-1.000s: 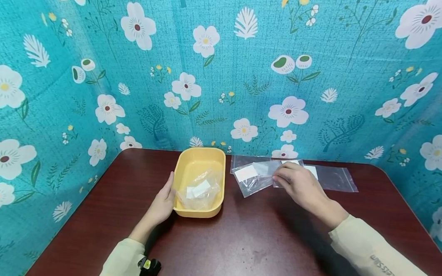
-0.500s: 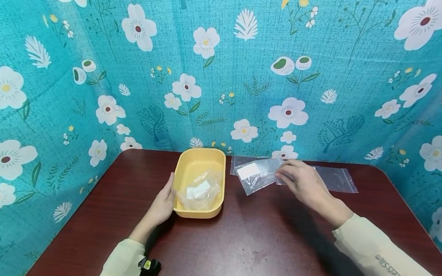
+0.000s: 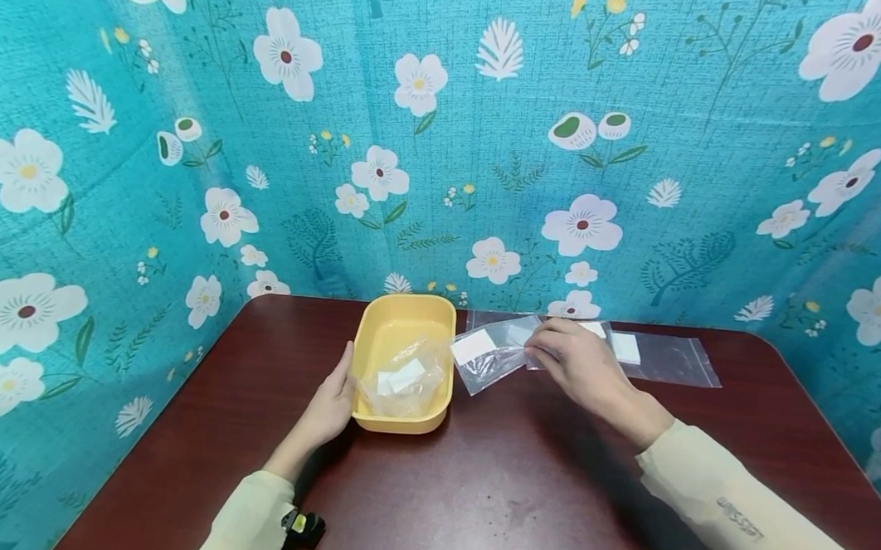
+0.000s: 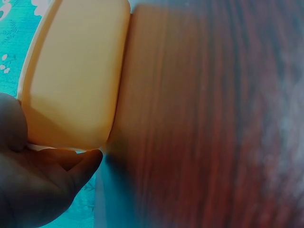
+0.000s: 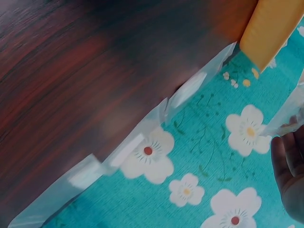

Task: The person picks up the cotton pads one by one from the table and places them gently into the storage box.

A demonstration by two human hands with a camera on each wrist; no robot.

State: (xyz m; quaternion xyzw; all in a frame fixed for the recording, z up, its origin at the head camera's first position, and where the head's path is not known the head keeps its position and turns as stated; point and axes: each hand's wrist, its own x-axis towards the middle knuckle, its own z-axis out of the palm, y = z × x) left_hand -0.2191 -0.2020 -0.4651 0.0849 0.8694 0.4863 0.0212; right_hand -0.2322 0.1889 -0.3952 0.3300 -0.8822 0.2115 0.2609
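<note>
My left hand point(image 3: 326, 406) holds the left side of a yellow plastic tub point(image 3: 400, 425). In the left wrist view, fingers lie against the tub's outer wall point(image 4: 76, 71). A crumpled clear plastic bag point(image 3: 422, 394) with white labels lies inside the tub. My right hand point(image 3: 585, 366) pinches a clear plastic bag with a white label point(image 3: 474, 349), tilted just right of the tub, its left corner near the rim. Part of this bag point(image 5: 290, 109) shows at the right wrist view's edge.
More clear bags lie along the table's back edge, among them one with a white label point(image 3: 626, 349) behind my right hand. The dark red table point(image 3: 474, 493) meets a teal flowered cloth point(image 3: 447, 142) at the back and sides.
My right hand has moved left with the pinched bag, bringing it closer to the tub. My left hand stays on the tub. The head view has shifted slightly.
</note>
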